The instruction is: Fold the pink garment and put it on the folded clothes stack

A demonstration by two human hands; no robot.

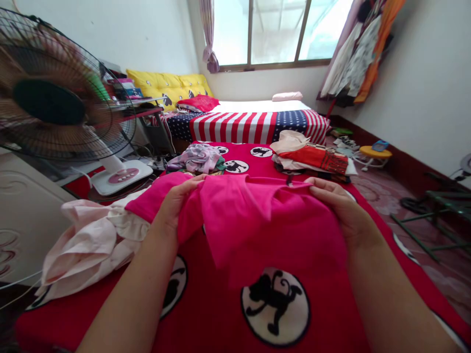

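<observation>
A bright pink garment (253, 215) is stretched between my two hands above a red blanket (213, 314) printed with black monkeys in white circles. My left hand (180, 198) grips it at the left, fingers curled into the cloth. At its upper right edge, my right hand (333, 201) pinches the fabric between thumb and fingers. Part of the pink cloth trails left, against a pale pink ruffled garment (91, 240). What kind of garment the pink one is, I cannot tell.
A stack of folded clothes (312, 157) lies at the back right, and a crumpled lilac garment (198, 158) at the back left. A fan (51, 100) stands on the left. Beyond is a bed with a flag-patterned cover (235, 126). A green metal frame (437, 211) stands right.
</observation>
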